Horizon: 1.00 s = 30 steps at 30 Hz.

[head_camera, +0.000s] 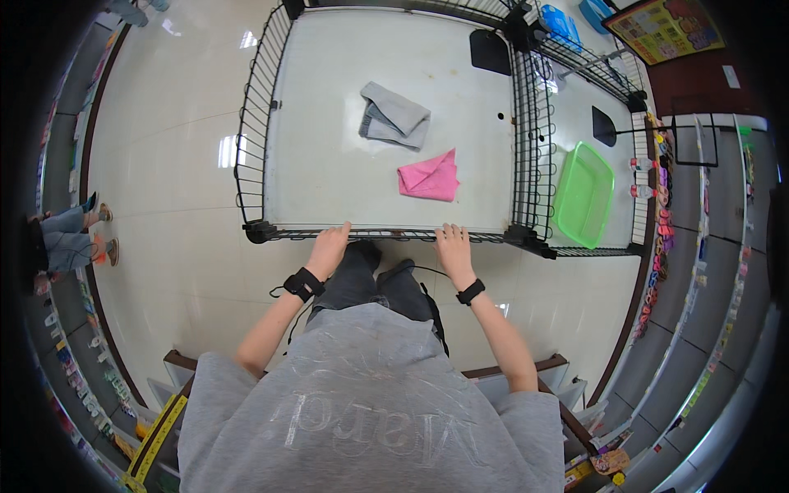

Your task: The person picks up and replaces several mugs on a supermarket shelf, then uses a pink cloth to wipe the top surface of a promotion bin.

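Observation:
Both of my hands are at the near rim of a display table with a black wire fence. My left hand [330, 248] has its fingers curled over the near wire rail [394, 235], left of the middle. Farther right, my right hand [453, 252] curls over the same rail. Beyond them, on the white tabletop [327, 179], lie two cloths. A folded grey cloth [397, 117] is toward the back, with a darker grey layer at its left. Nearer my right hand lies a folded pink cloth [430, 177]. Neither hand touches a cloth.
A wire divider [533, 148] separates a right-hand section holding a green plastic basket [584, 196]. Stocked shelves line both sides. At left stands a person [65, 240]; other legs [128, 11] show at top left. A sign [666, 31] stands at upper right.

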Tool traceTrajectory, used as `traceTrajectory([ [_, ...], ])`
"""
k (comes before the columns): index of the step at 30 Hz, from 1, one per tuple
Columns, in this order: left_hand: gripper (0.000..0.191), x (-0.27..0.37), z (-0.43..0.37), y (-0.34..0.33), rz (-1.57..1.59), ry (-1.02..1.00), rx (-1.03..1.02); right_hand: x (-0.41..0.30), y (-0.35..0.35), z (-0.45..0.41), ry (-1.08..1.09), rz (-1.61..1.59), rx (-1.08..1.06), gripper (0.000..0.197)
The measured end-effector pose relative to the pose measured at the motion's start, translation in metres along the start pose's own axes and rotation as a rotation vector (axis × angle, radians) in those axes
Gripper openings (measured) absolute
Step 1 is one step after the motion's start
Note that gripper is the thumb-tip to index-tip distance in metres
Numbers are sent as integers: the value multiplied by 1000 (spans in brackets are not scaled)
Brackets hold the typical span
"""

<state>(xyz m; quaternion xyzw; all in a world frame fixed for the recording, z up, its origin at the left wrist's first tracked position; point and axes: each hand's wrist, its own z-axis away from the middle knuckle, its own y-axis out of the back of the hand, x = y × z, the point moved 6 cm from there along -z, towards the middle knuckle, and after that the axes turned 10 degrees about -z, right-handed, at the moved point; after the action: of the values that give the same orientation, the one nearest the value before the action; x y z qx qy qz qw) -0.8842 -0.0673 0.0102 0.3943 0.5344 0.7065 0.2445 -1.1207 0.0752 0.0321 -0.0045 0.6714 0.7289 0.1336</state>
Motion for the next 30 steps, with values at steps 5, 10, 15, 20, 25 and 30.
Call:
traceTrajectory([
  [5, 41, 2, -2, 10, 36, 20, -28, -33, 34, 22, -368, -500, 119, 16],
  [10, 39, 4, -10, 6, -35, 40, -148, -37, -9, 41, -596, -870, 13, 16],
  [15, 31, 17, -22, 12, -33, -83, -109, 13, -71, 65, -731, -1237, 224, 28],
  [20, 28, 18, -9, 20, 34, -107, -9, 25, -80, 55, -1159, -1895, 212, 30],
  [25, 32, 19, -10, 5, 46, -95, -52, 2, -95, 55, -1281, -1985, 14, 38],
  [30, 28, 28, -11, 16, 43, -58, 42, -15, -100, 44, -1307, -2073, 45, 41],
])
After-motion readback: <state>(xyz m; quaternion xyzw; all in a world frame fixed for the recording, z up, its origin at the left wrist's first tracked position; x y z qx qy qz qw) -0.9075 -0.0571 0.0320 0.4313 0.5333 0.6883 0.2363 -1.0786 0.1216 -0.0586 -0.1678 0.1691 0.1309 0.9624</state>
